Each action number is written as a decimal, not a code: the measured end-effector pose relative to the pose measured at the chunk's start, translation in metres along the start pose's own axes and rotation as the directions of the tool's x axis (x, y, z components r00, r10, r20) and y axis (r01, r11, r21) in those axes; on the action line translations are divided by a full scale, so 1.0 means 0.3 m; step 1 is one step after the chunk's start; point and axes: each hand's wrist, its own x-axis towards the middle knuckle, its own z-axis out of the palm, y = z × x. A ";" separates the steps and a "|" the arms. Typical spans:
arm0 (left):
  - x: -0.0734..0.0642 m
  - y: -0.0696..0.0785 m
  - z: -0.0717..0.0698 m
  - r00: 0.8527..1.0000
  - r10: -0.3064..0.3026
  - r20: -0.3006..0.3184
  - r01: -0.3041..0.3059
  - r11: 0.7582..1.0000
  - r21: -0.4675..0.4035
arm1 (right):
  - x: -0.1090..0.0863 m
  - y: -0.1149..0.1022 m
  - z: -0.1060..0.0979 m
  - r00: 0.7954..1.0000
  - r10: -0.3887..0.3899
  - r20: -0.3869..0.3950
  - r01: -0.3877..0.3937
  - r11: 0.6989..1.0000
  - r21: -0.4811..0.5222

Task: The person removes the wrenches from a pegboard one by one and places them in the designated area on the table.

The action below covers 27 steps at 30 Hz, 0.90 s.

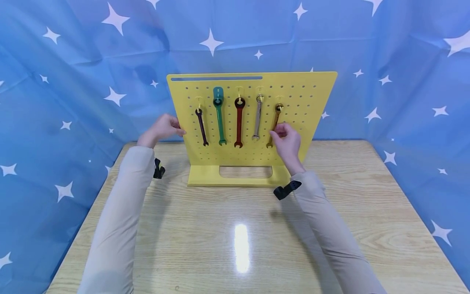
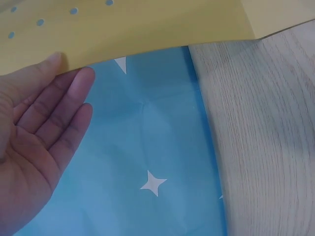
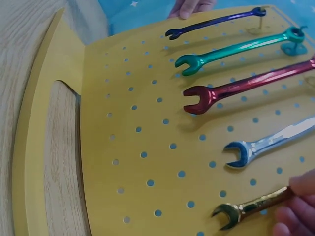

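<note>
pale sleeves (image 1: 119, 204), black wrist mounts (image 1: 287, 190)

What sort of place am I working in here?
Probably a staged recording or demo corner rather than a working workshop: a blue star-patterned cloth hangs behind a wood-grain table, and a yellow pegboard standing on that table displays five wrenches in a row.

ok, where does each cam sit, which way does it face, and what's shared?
Head: on the head, facing forward and down at the yellow pegboard; left grip, right grip and both sleeves show.
Left wrist: on that wrist, facing the pegboard's left edge; left grip shows.
Right wrist: on that wrist, facing across the pegboard; right grip and left fingertips show.
Head and right wrist share all five wrenches.
</note>
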 end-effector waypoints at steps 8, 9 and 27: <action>0.003 0.003 -0.003 1.000 -0.007 0.005 0.007 1.000 0.005 | 0.007 0.014 -0.018 0.996 0.019 0.091 -0.029 0.993 0.116; 0.003 0.003 -0.004 1.000 -0.012 0.005 0.012 1.000 0.002 | 0.006 0.018 -0.021 0.994 0.020 0.105 -0.033 0.992 0.125; -0.006 0.022 -0.008 1.000 -0.006 0.024 0.006 1.000 0.020 | -0.039 0.000 -0.088 0.970 0.015 0.245 -0.043 0.993 0.110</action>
